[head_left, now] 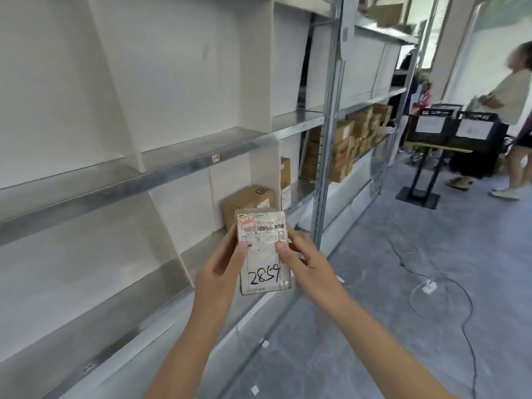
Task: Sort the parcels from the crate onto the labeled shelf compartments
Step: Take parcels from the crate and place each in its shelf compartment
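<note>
Both hands meet at the lower centre of the frame. The left hand [221,272] and right hand [305,263] hold one small parcel [263,254] upright between them, label toward me, with 2859 handwritten near its lower end. Each thumb presses the front face while the other fingers [298,236] curl round the sides, so it is a firm two-sided pinch. The parcel is in the air in front of the shelving [144,182], resting on nothing.

I judge the sort partly done. Just behind the parcel a brown box [247,198] stands in a lower compartment. A second box [285,174] stands past the divider, and a stack of cartons [345,145] fills the next bay toward centre right. The compartments across the left and upper frame show no parcels.

A small tag [216,158] marks the shelf rail, but it is too blurred for me to read. Black crates [449,128] sit on a stand at centre right, well apart, their contents hidden, so I cannot tell how many parcels remain. This one is not yet matched to a compartment and set down.
</note>
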Demonstrator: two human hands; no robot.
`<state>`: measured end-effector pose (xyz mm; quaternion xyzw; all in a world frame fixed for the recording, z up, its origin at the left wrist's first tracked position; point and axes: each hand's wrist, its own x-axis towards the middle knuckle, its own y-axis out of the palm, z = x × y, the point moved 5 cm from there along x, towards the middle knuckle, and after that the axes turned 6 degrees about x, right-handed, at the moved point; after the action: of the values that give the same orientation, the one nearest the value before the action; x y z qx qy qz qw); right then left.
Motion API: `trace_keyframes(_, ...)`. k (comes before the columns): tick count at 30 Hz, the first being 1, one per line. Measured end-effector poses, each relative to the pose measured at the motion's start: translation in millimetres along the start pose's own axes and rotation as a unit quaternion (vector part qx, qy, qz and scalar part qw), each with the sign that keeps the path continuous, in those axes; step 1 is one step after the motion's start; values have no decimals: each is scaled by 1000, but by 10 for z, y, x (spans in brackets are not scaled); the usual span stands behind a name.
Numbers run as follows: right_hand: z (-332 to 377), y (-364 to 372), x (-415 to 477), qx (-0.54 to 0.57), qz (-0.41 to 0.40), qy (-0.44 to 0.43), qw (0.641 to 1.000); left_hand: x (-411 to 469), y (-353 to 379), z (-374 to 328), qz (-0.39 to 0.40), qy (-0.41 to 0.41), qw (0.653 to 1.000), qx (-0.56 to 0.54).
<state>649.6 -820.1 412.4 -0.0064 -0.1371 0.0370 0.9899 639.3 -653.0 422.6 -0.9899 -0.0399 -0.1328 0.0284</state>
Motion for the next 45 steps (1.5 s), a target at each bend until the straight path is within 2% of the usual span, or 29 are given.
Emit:
trace_keyframes(5, -63, -183, 397, -22, -40, -12, 999, 512, 207, 141, 24, -1, 999, -28)
trace_keyframes(16, -397, -16, 1522, -57, -48, 12, 997, 1632, 36, 509, 25, -16, 997, -66)
trace_keyframes(24, -784, -246, 2006, -54, -33, 32, 997, 2175, 324, 898, 56, -35, 996, -59)
trace_keyframes(29, -1010, -734, 2270, -46, -52, 56, 996, 2529, 820, 1048, 81, -44, 995, -41)
trace_keyframes(35, -1366, -1629, 2574, -46, -48, 72, 995, 2791, 1717, 1233, 70, -65, 995, -26)
trace_keyframes(39, -1484, -2367, 2817, -48, -42, 66, 996, 3060, 2419, 1283, 67, -65, 996, 2)
trace_keyframes(45, -1463, -3240, 3277, -48, -32, 45, 997, 3432, 3289, 1202, 54, -54, 997, -16)
